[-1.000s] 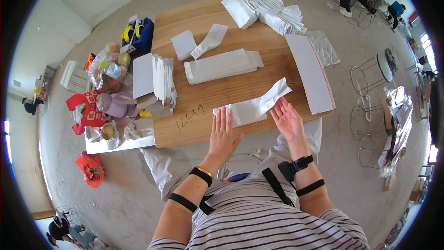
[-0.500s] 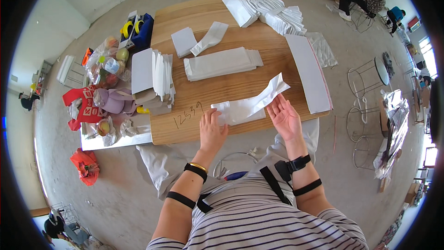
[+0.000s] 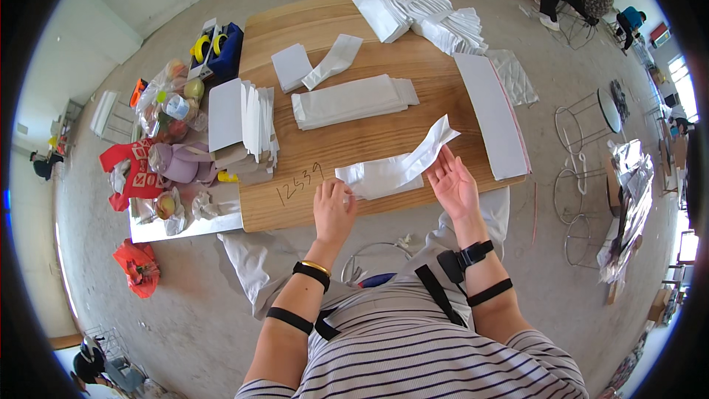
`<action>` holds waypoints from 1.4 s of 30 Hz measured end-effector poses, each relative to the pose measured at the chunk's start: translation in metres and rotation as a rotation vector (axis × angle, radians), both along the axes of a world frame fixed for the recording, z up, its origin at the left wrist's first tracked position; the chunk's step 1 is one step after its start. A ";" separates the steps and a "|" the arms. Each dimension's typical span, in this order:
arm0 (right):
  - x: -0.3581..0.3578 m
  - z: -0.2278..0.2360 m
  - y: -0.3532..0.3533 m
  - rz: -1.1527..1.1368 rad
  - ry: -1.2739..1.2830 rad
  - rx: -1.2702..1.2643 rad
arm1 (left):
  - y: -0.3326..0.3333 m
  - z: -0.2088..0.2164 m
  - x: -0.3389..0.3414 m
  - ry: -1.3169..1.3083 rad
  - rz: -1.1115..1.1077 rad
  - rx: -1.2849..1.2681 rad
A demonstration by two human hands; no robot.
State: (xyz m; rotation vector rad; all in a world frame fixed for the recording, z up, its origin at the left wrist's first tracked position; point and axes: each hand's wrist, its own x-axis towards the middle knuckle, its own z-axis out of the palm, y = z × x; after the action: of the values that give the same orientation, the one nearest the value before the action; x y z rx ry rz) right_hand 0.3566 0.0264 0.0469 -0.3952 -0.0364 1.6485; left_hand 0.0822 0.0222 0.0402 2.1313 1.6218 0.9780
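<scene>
The tabletop (image 3: 314,149) is smooth, grained wood. The creased white strip (image 3: 380,176) has a soft gloss; the floor (image 3: 543,273) looks matt, like bare concrete; the silvery sheeting (image 3: 634,203) shines, crinkled.

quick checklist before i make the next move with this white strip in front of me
- Left hand at the left end of the long white packaging strip: ok, fingers curled at its edge.
- Right hand near the other end: ok, palm up, fingers open beside the raised part.
- Strip lying flat: not ok, its right end bends up off the wooden tabletop.
- Firm grip by the left hand: cannot tell, the fingertips are too small to judge.
- Hands apart from the long white stack mid-table: ok, it lies beyond them with bare wood between.
</scene>
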 end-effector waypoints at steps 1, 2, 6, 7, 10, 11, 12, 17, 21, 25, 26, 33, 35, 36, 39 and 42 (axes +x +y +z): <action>0.001 -0.002 0.001 -0.003 0.000 0.000 | 0.000 0.001 0.001 0.000 -0.003 0.000; 0.002 -0.004 0.002 -0.003 -0.003 0.010 | 0.000 0.001 0.002 0.034 0.012 0.023; 0.006 -0.012 -0.001 -0.024 -0.053 -0.063 | -0.002 -0.002 0.002 0.141 0.034 0.023; 0.010 -0.013 -0.003 -0.022 -0.053 -0.063 | -0.002 -0.004 0.002 0.141 0.035 0.024; 0.024 -0.015 -0.017 0.032 -0.280 -0.247 | -0.002 -0.006 0.004 0.145 0.021 0.023; 0.026 -0.020 -0.022 -0.029 -0.521 -0.387 | -0.002 -0.006 0.005 0.146 0.023 0.008; 0.024 -0.017 -0.025 -0.089 -0.761 -0.526 | -0.002 -0.006 0.005 0.150 0.027 -0.007; -0.025 0.012 -0.026 -0.022 -1.661 0.067 | -0.003 -0.006 0.002 0.134 0.024 -0.006; -0.074 0.023 0.000 0.008 -2.092 0.649 | -0.002 -0.008 0.003 0.112 0.040 -0.026; -0.071 0.001 0.041 -0.013 -2.172 0.675 | -0.002 -0.009 0.004 0.107 0.042 -0.012; -0.060 -0.003 0.054 -0.009 -2.247 0.650 | -0.002 -0.009 0.006 0.107 0.047 -0.017; -0.012 0.003 0.094 0.335 -2.301 0.668 | -0.002 -0.004 0.004 0.077 0.051 -0.095; -0.009 0.009 0.093 0.342 -2.317 0.647 | -0.002 -0.006 0.003 0.067 0.054 -0.093; -0.008 0.011 0.092 0.345 -2.331 0.625 | -0.001 -0.007 0.002 0.061 0.055 -0.089; -0.006 0.014 0.085 0.297 -2.316 0.648 | -0.001 -0.008 0.002 0.068 0.051 -0.065; -0.004 0.014 0.079 0.333 -2.246 0.608 | -0.001 -0.006 0.002 0.047 0.046 -0.085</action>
State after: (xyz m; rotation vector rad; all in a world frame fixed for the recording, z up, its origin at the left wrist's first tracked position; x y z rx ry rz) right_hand 0.3529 0.1055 0.0609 -1.5478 -2.2138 0.5899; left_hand 0.0841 0.0210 0.0340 2.0847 1.7096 0.8622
